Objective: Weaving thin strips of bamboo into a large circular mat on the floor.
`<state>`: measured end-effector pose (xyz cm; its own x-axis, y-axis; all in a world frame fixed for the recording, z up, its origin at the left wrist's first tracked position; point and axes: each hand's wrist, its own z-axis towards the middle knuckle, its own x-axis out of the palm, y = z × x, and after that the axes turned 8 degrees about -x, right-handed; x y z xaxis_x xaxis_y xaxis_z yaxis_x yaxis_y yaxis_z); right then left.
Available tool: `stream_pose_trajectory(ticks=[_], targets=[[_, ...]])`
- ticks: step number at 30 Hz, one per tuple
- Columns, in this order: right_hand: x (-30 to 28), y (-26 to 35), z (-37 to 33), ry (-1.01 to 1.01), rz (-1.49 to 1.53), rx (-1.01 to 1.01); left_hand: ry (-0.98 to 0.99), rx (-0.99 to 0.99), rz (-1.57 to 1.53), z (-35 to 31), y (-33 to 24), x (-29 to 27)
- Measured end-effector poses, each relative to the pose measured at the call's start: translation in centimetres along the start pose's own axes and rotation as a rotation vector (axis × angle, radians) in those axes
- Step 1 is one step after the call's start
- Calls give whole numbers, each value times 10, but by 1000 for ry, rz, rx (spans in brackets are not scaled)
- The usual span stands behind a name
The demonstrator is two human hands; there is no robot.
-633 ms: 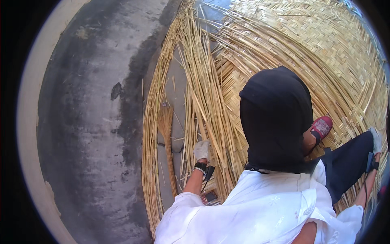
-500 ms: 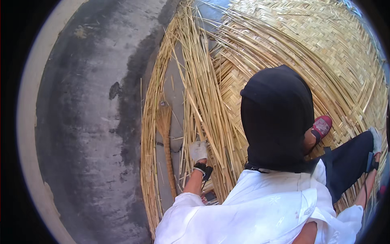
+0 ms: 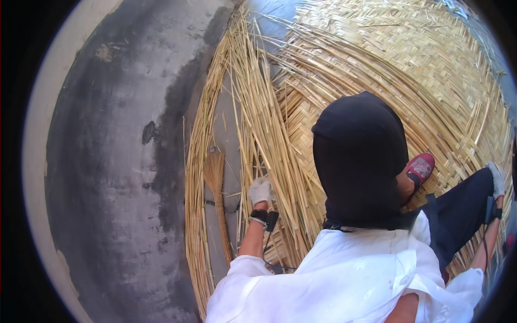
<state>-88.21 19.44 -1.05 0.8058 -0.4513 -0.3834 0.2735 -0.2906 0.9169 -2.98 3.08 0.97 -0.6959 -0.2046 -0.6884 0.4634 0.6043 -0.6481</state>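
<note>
My left hand [image 3: 260,191], in a pale work glove with a dark band at the wrist, is low among long straw-coloured reed strips [image 3: 274,140]. Its fingers look curled closed on strips at the left edge of this bundle, though the fingertips are partly hidden. On the far right my right hand [image 3: 496,178], gloved too, lies over a bent knee in dark trousers, its fingers stretched out and holding nothing. A straw hand broom [image 3: 216,185] lies on the floor to the left of my left hand.
A large woven mat [image 3: 409,48] spreads over the right, with more loose strips [image 3: 371,64] across it and a red shoe [image 3: 421,166] on it. A narrower row of strips [image 3: 196,215] runs beside the grey wall [image 3: 118,161]. A black hood [image 3: 360,156] blocks the centre.
My left hand has moved slightly up and away along the strips, its forearm reaching further out. The view has shifted a little. My right hand stays on the knee.
</note>
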Motion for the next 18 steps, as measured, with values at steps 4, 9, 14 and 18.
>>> stream_pose_trajectory(ticks=[4, 9, 14, 18], targets=[[6, 0, -3, -80, 51, -16, -19, -68, -114, 8, -31, -10], [8, 4, -1, 19, -29, -26, 268, 47, 220, 14, -21, 10], [7, 47, -34, 39, -967, -617, -121, 343, -92, 5, -107, -13], [21, 147, -24, -119, 97, -77, -144, 810, -667, -56, -269, -35]])
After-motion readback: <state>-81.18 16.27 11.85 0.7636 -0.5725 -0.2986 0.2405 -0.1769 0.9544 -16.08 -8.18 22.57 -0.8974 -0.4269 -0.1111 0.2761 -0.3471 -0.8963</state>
